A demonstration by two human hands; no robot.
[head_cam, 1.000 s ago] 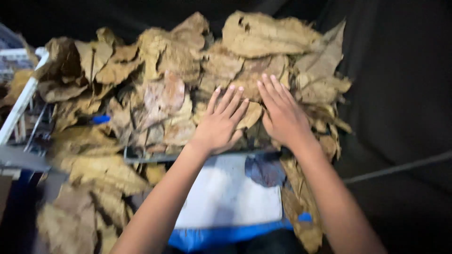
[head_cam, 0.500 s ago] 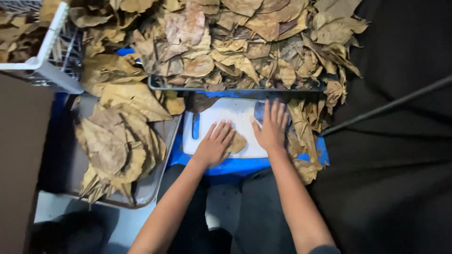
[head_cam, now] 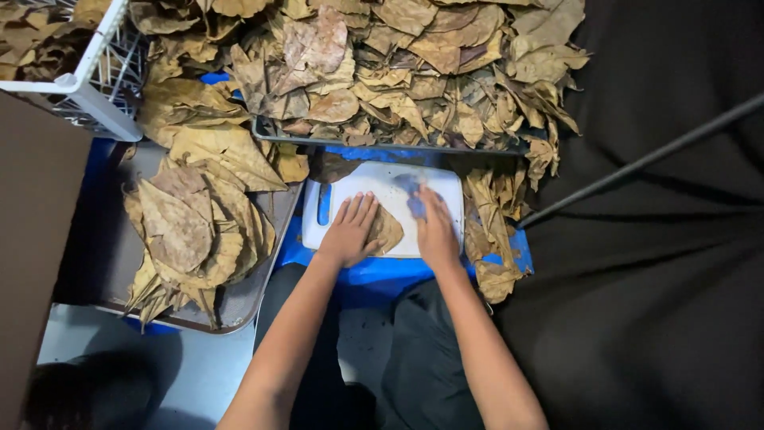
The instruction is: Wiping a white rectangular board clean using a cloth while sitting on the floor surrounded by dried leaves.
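The left hand (head_cam: 352, 231) is lying flat and open, fingers together and pointing toward twelve o'clock, pressing on a single dried brown leaf (head_cam: 387, 231) that is sitting on a white cutting board (head_cam: 374, 187). At three o'clock from it, the right hand (head_cam: 434, 227) is also resting open and palm-down on the board, its fingertips touching a small blue cloth (head_cam: 412, 195); it is gripping nothing. The board is lying on a blue surface (head_cam: 370, 271) just above the person's lap. At twelve o'clock from the board, a big heap of dried leaves (head_cam: 398, 72) is overflowing a dark tray. At nine o'clock, a stack of flattened leaves (head_cam: 191, 231) is sitting on a grey tray (head_cam: 103, 255), and a white wire basket (head_cam: 95, 72) is showing at ten o'clock.
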